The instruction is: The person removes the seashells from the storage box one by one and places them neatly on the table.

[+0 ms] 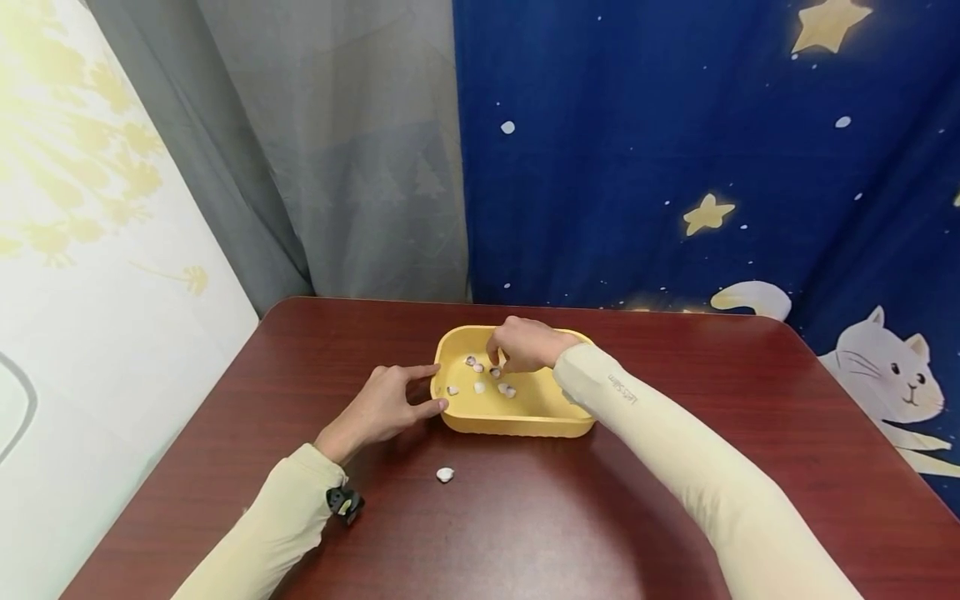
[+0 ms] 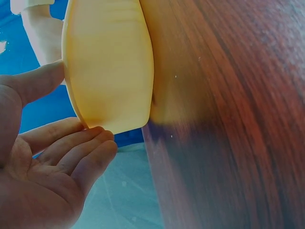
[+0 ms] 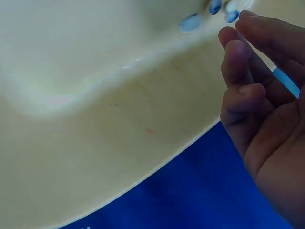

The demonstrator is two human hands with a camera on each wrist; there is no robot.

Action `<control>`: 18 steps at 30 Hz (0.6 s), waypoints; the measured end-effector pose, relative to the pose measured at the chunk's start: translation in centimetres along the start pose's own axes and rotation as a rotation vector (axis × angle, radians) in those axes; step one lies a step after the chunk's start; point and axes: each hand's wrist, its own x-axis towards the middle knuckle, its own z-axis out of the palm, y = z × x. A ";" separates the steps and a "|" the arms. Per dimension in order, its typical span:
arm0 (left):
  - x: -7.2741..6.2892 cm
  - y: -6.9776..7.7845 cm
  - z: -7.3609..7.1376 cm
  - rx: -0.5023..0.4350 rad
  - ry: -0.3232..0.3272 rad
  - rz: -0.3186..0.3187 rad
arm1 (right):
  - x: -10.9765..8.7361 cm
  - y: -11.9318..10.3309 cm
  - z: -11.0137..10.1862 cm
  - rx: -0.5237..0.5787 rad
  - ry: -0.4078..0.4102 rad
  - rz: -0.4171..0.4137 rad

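A yellow plastic tub (image 1: 517,427) stands on the table, with several small whitish shells (image 1: 507,390) on its floor, some with dark purple marks. At its left end, my left hand (image 1: 386,404) touches the rim with thumb and forefinger spread apart; the other fingers extend loosely below the rim in the left wrist view. My right hand (image 1: 525,343) reaches into the tub over the far rim area, its fingers bent and pointing down. Its fingertips are right at a dark-marked shell (image 1: 495,372); I cannot tell whether they grip it. One white shell (image 1: 446,474) lies outside, in front of the tub.
The dark red wooden table (image 1: 675,375) carries the tub near its far edge. Behind it hang a grey curtain (image 1: 360,167) and a blue star-patterned curtain (image 1: 600,167). A white patterned wall covering (image 1: 112,292) borders the left side. A black device (image 1: 345,503) sits at the left wrist.
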 end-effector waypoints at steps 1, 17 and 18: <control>0.0 0.0 0.0 -0.001 0.001 -0.002 | 0.2 0.1 0.2 -0.004 0.001 0.007; -0.2 0.1 0.0 -0.007 0.018 0.008 | 1.6 -0.6 1.7 -0.089 -0.002 0.048; -0.2 0.1 0.0 -0.011 0.015 0.005 | 1.6 -0.6 1.7 -0.090 0.000 0.049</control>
